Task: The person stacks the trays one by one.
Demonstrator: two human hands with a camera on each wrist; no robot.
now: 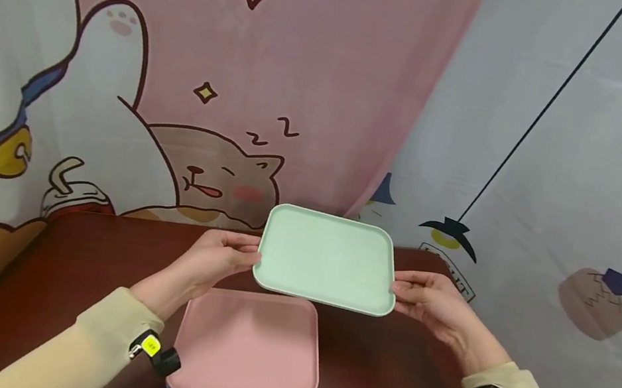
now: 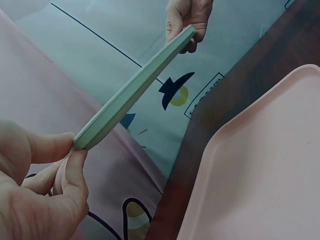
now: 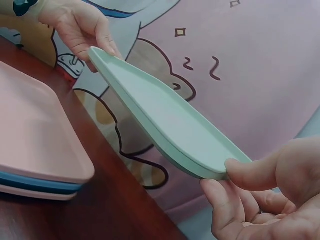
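Note:
A mint green tray [image 1: 328, 258] hangs in the air above the dark wooden table [image 1: 71, 265], held by both hands. My left hand [image 1: 222, 254] pinches its left edge, and my right hand [image 1: 422, 296] pinches its right edge. Edge-on in the left wrist view, the green tray [image 2: 131, 92] runs from my left hand [image 2: 60, 175] up to my right hand [image 2: 186, 22]. From the right wrist, the green tray [image 3: 165, 120] slopes from my right hand [image 3: 245, 187] to my left hand [image 3: 82, 30]. Below it a stack of trays [image 1: 247, 349] with a pink one on top lies on the table.
A cartoon fabric backdrop [image 1: 203, 70] in pink hangs close behind the table, with a pale grey printed cloth [image 1: 559, 191] on the right. The stack [image 3: 35, 150] shows a blue tray and another pink one under the top tray. Bare table surrounds the stack.

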